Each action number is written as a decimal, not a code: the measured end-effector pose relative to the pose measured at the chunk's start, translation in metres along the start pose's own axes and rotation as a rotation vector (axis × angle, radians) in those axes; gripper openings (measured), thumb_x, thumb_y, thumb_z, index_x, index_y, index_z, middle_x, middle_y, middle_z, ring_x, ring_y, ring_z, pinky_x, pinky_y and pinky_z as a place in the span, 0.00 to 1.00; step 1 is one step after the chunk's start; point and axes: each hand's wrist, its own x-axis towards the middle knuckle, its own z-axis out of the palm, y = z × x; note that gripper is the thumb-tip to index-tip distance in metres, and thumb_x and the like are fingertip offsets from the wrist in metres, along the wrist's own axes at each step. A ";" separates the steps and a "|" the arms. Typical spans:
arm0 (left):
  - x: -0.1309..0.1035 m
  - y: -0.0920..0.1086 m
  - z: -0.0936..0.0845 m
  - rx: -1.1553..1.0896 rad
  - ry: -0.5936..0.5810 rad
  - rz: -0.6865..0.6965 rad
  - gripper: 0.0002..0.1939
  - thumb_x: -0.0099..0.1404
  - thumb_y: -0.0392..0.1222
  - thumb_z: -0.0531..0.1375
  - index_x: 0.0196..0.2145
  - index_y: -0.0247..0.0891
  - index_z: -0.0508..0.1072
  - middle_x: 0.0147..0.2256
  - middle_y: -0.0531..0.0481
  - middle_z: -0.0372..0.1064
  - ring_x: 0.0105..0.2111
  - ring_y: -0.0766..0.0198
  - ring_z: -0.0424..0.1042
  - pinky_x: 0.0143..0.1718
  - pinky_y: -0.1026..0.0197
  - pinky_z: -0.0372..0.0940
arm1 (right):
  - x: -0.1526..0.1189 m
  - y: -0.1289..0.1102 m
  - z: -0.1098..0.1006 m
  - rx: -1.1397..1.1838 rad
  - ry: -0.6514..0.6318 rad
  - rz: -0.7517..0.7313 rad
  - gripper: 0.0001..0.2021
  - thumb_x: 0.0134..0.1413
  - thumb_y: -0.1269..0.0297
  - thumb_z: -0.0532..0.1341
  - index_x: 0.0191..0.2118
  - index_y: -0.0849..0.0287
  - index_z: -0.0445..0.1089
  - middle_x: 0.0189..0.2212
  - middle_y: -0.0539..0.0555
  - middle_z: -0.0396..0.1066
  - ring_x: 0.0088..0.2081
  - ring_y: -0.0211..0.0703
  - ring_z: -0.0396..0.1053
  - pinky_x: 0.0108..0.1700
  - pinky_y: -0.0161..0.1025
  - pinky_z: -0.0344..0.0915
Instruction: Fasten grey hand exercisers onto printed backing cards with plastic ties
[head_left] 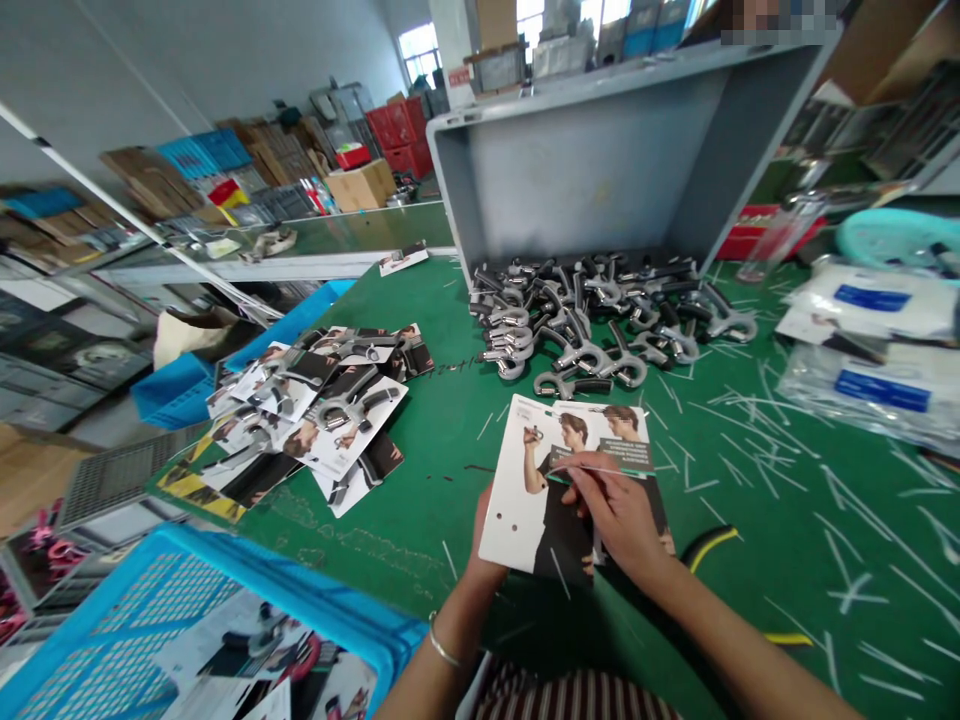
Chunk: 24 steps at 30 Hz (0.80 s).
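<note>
A green tabletop (442, 440) fills the middle of a cluttered workroom, its right side littered with loose pale strips (855, 598). Nearest the person, a blue mesh basket (300, 580) stands at the lower left with carded goods inside, and a striped garment (577, 697) shows at the bottom edge.

The left hand (489, 530), a bangle (442, 645) at its wrist, grasps a printed card (517, 500) by its left edge from behind, the fingers mostly hidden. The card is tilted above the near part of the table, two small holes showing in its white area; whether it is one folded sheet or several together cannot be told. The right hand (611, 510) is over the card's dark part, bent fingers pinching a thin strip (607, 469). Beside the right forearm lies a curved yellow-and-black handle (709, 545).

Farther off to the left, carded hand grips (352, 410) lie in an overlapping heap. Beyond the card, loose grey-and-black hand grips (585, 350) spill from the mouth of a grey crate (585, 180) tipped on its side. Clear plastic bags (874, 390) sit to the right.

At the back are another table (322, 235), a cardboard box (361, 187), red crates (401, 125) and a bright window (420, 55).
</note>
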 end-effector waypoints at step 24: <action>-0.041 0.033 -0.038 0.452 -0.252 0.332 0.11 0.59 0.33 0.60 0.39 0.39 0.78 0.41 0.45 0.75 0.41 0.56 0.73 0.47 0.57 0.67 | 0.007 0.005 -0.006 0.115 -0.146 0.146 0.09 0.63 0.56 0.58 0.43 0.54 0.71 0.33 0.49 0.71 0.32 0.39 0.68 0.34 0.35 0.64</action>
